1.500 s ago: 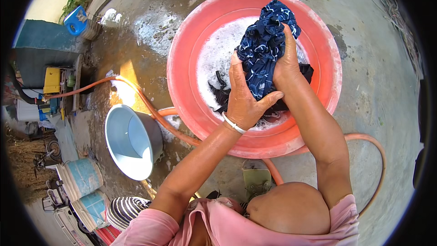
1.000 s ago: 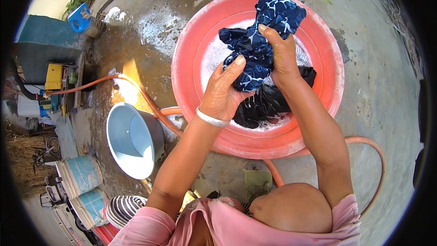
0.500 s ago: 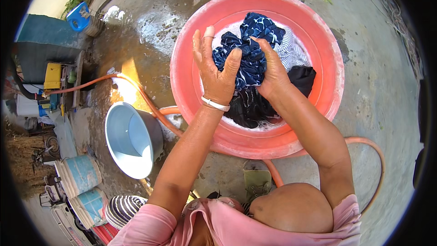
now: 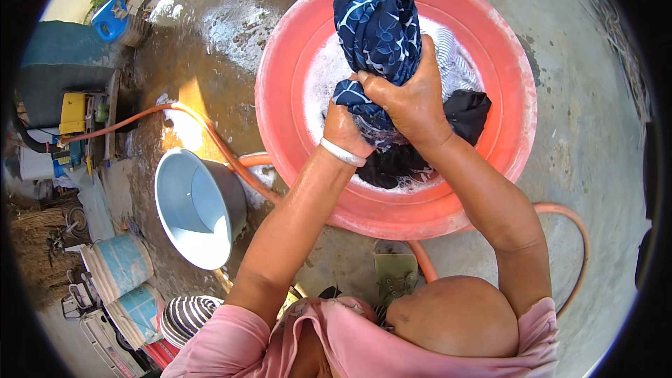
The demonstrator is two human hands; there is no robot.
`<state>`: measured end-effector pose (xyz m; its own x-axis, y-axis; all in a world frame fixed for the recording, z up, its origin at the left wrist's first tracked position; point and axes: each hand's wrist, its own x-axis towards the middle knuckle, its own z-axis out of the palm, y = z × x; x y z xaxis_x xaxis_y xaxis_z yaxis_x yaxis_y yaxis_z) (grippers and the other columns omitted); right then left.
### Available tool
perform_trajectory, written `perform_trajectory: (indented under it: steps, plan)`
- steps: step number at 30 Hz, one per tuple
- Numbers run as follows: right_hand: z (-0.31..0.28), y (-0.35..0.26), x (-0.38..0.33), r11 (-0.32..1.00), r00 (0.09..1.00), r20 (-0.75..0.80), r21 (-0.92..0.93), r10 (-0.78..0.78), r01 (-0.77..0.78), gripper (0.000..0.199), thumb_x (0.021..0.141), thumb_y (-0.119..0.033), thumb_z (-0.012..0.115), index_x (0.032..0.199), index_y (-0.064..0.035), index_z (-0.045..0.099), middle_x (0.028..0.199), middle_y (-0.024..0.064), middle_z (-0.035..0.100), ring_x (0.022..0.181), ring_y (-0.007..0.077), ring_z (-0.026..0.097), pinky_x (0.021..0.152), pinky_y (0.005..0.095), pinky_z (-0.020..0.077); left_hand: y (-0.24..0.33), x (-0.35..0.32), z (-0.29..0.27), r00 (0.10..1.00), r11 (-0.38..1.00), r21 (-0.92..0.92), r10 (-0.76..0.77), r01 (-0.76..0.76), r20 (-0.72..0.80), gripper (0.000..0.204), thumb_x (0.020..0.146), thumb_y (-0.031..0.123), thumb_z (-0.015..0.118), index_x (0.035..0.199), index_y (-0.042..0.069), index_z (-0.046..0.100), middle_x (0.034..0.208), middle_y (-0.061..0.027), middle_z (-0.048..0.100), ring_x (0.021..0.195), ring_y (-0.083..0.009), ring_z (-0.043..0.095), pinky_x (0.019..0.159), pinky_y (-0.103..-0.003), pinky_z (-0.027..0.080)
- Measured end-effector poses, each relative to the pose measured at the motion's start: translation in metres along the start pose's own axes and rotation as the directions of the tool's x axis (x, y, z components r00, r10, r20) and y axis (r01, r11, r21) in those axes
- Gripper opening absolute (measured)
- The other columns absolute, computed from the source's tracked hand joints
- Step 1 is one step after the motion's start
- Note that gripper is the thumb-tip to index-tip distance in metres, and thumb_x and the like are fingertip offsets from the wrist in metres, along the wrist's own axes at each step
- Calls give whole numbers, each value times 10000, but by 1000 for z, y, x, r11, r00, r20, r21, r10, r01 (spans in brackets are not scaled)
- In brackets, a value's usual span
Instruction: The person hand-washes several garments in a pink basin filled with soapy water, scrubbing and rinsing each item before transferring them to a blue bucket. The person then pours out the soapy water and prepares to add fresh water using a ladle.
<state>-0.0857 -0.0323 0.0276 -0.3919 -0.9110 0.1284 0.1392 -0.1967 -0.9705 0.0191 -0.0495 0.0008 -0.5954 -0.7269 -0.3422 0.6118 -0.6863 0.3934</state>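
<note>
A navy blue garment (image 4: pixel 381 31) with a white and light-blue pattern is bunched up over the large red plastic tub (image 4: pixel 514 133). My right hand (image 4: pixel 414 101) is wrapped round its middle, thumb pointing left across the cloth. Just below and to the left, my left hand (image 4: pixel 344 129) closes on the garment's lower end; most of its fingers are hidden behind the cloth and wrist. Black cloth (image 4: pixel 467 113) lies in the suds under and beside my hands. Behind my right hand is a white striped cloth (image 4: pixel 451 63).
A light-blue basin (image 4: pixel 192 203) stands tilted left of the tub. An orange hose (image 4: pixel 210 133) crosses the wet concrete and passes beneath the tub. Stacked buckets (image 4: pixel 122 266) and a striped hat (image 4: pixel 187 316) are at lower left, a blue container (image 4: pixel 110 19) at upper left.
My left hand, spread with fingers up before, has closed round the garment's lower end. The garment now bulges farther up, away from me, and my right hand has moved slightly up with it.
</note>
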Motion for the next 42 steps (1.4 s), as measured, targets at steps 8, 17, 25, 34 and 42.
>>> perform_trajectory:
  steps: [8,17,25,34,42]
  plan:
    - [10,-15,-19,921,958,207,-295,-197,253,667,547,-168,789,1090,-25,430,950,155,590,891,306,618,803,378,488,11,-17,-10,987,987,-50,157,-155,28,297,920,281,534,1106,54,576,1028,-68,627,919,-228,610,839,-392,491]
    - [6,-22,-25,631,694,455,-310,-558,711,699,507,-198,824,1072,-30,448,1025,163,566,961,361,573,948,481,405,32,-33,-8,957,927,257,238,-275,168,220,913,263,551,1002,63,571,936,-32,592,840,-175,565,769,-354,466]
    - [18,-20,-50,459,424,591,-102,-686,883,394,609,-140,695,925,-41,481,906,167,598,802,328,616,742,445,511,58,-45,2,894,622,783,-349,-5,282,176,907,246,567,910,70,567,854,0,562,771,-128,526,707,-320,443]
    - [13,-19,-79,452,367,658,-45,-657,891,302,556,-117,610,810,-73,452,732,82,535,679,229,574,600,340,467,39,-17,-12,686,322,947,-692,15,224,177,900,227,585,807,79,562,763,37,528,692,-75,481,637,-281,417]
    - [13,-9,-82,403,331,680,-57,-654,913,216,584,-202,600,733,-132,461,654,35,470,604,175,504,536,288,366,25,-11,5,646,123,920,-747,371,-161,196,840,133,645,714,23,544,711,50,523,725,-10,454,662,-213,410]
